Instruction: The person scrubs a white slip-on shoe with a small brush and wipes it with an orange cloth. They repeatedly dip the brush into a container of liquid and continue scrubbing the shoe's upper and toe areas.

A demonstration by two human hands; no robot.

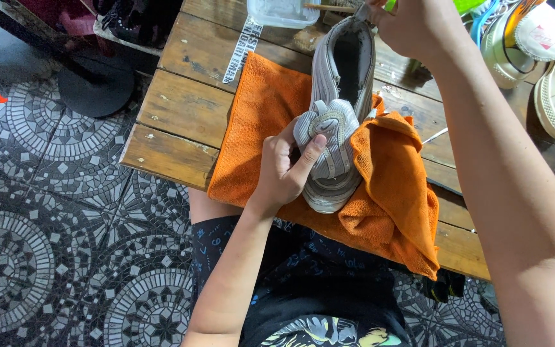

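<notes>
Wooden surface (187, 109) bore an orange cloth (258, 122) where the left hand (284, 170) gripped a grey sneaker (342, 96) while the right hand (412, 26) pinched its heel.

Shoe-cleaning workspace: wooden table (187, 103), orange cloth (258, 122), sneakers piled (547, 58).

Clear plastic tub (282, 11) at table (187, 106) far edge; patterned sneakers (550, 61) right; mosaic floor (46, 225).
</notes>
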